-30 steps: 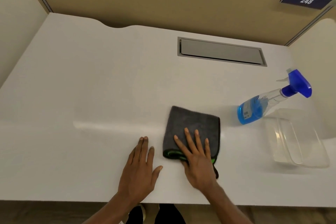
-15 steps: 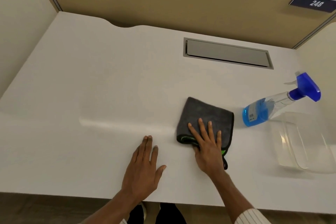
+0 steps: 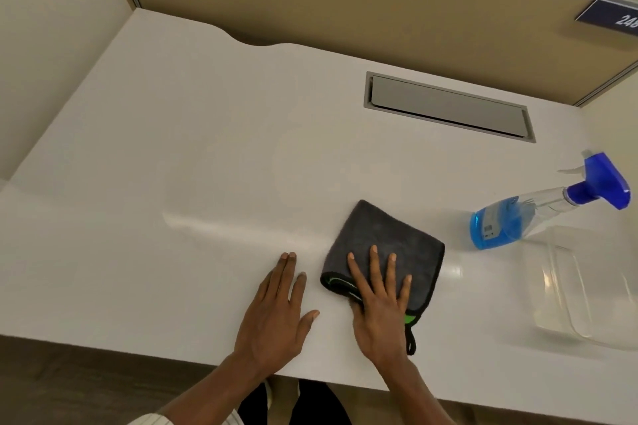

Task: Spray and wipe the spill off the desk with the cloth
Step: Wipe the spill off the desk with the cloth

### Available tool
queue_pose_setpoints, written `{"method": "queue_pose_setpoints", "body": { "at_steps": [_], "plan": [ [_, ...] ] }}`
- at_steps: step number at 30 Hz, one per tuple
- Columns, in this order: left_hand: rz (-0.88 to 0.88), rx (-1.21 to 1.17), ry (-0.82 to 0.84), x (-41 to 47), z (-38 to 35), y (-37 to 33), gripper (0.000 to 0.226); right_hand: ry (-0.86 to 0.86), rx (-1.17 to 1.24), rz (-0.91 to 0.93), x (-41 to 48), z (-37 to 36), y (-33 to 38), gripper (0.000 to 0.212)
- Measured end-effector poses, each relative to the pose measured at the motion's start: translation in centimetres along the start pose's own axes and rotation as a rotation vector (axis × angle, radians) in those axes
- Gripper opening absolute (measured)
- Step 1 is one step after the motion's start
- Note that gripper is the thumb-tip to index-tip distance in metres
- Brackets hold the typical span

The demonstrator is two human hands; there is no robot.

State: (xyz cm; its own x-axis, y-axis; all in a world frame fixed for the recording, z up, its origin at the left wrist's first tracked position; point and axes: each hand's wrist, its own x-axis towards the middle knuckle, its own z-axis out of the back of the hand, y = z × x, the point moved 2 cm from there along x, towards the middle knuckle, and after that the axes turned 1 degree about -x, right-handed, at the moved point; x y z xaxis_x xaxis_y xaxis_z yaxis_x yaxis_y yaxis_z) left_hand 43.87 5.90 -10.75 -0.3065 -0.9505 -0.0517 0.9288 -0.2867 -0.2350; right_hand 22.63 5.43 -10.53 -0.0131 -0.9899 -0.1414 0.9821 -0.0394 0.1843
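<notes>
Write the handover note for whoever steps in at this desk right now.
Left hand: flat on the desk, open, holding nothing.
Right hand: flat on the folded grey cloth, fingers spread, pressing rather than gripping.
Spray bottle: stands right of the cloth, nobody holding it. A clear tray sits by it.
Done: wiping is under way; a faint streak shows left of the cloth.
Left: I can't see any spill; check, finish wiping.

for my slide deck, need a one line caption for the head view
Right hand flat on grey cloth, left hand on white desk, spray bottle nearby.
</notes>
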Motion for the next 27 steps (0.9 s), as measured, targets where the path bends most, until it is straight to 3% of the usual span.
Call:
{"method": "queue_pose_setpoints", "body": {
  "at_steps": [3, 7, 12, 17, 23, 27],
  "plan": [
    [0.006, 0.001, 0.022, 0.1, 0.0, -0.3, 0.072, 0.04, -0.038, 0.056, 4.0, 1.3, -2.5, 0.083],
    [0.017, -0.009, 0.031, 0.2, 0.0, -0.5, 0.072, 0.008, 0.02, -0.127, 6.8, 2.5, -3.8, 0.075],
    [0.006, -0.03, 0.031, 0.0, -0.1, 0.1, 0.073, -0.066, 0.096, -0.339, 3.3, 1.2, -1.0, 0.075],
    [0.054, -0.013, 0.013, 0.3, 0.2, 0.7, 0.081, -0.064, -0.006, -0.094, -0.2, -0.5, 1.7, 0.083],
    [0.153, 0.021, 0.01, 2.2, 1.1, 3.1, 0.084, -0.006, -0.029, 0.122, 4.6, 0.3, 2.0, 0.081],
    [0.15, 0.03, 0.011, 2.6, 0.6, 4.0, 0.081, 0.001, -0.007, 0.067, 9.7, 1.5, 0.8, 0.079]
  ]
}}
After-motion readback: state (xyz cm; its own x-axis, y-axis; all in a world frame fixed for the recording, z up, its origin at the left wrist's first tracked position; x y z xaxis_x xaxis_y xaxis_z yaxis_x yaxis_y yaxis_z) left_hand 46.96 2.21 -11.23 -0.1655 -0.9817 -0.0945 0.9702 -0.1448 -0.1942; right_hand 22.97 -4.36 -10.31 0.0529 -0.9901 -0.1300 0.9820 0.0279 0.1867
